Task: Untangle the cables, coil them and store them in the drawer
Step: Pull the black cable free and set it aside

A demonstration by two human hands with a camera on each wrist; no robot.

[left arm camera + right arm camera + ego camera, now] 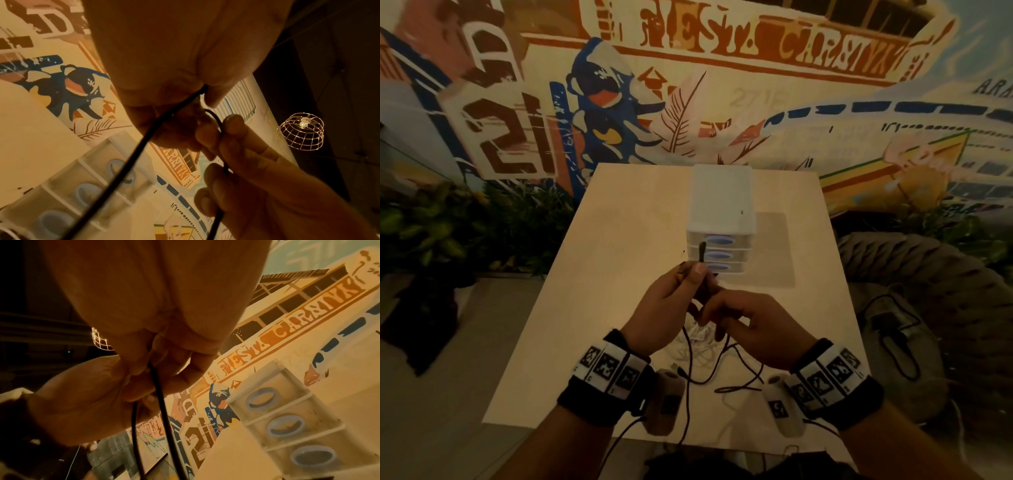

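Above the middle of the table my left hand (681,291) pinches a black cable (688,356) between thumb and fingers, and the cable's end sticks up past the thumb. My right hand (722,315) is close beside it and grips the same black cable (131,160) lower down with curled fingers. Two black strands (162,415) hang from the hands to the table. A white cable (698,346) lies bunched on the table under the hands. The white drawer unit (720,205), with three shut drawers and blue handles (717,255), stands just behind the hands.
The pale table (619,257) stands against a painted wall. Plants (448,233) grow to the left. A woven pouf (928,308) with a dark cable on it sits to the right. A wire-cage lamp (301,131) hangs overhead.
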